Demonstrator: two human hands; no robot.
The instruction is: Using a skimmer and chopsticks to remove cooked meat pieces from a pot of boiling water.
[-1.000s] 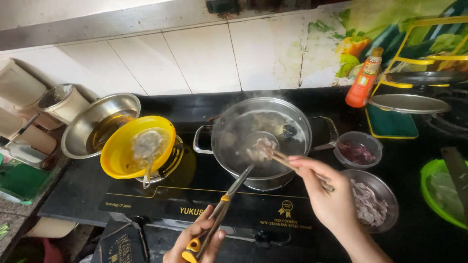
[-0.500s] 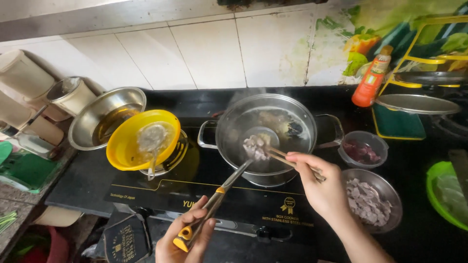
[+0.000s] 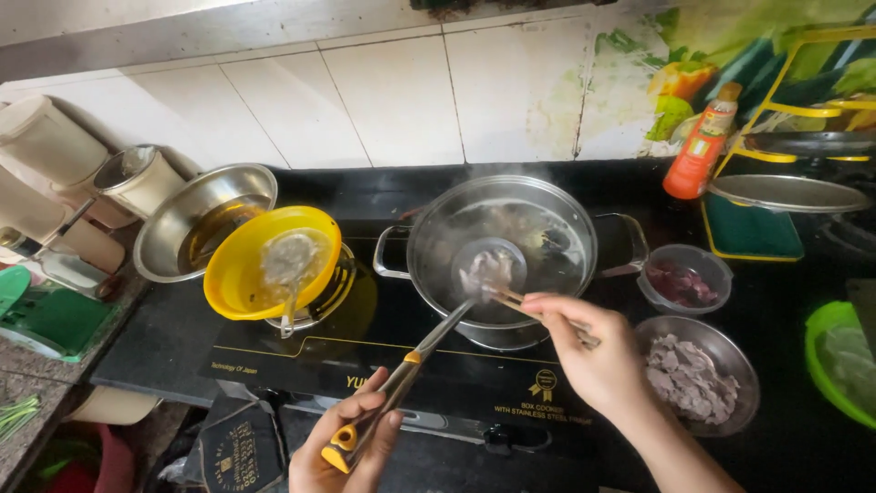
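Observation:
My left hand (image 3: 347,447) grips the yellow-tipped handle of a metal strainer ladle (image 3: 490,269), whose bowl hangs over the near rim of a steaming steel pot (image 3: 547,205) and carries pale meat. My right hand (image 3: 593,351) holds wooden chopsticks (image 3: 511,299), their tips touching the meat in the ladle. The pot stands on a black induction cooktop (image 3: 301,351).
A yellow bowl (image 3: 233,274) with a ladle sits on a steel pot to the left, a steel basin (image 3: 187,219) behind it. To the right are a steel bowl of sliced meat (image 3: 698,374), a small bowl of dark meat (image 3: 684,278), an orange bottle (image 3: 698,146) and a green bowl (image 3: 835,356).
The ladle has been lifted slightly toward the pot's near rim with meat in it. My chopsticks stay at the meat. The view has shifted a little.

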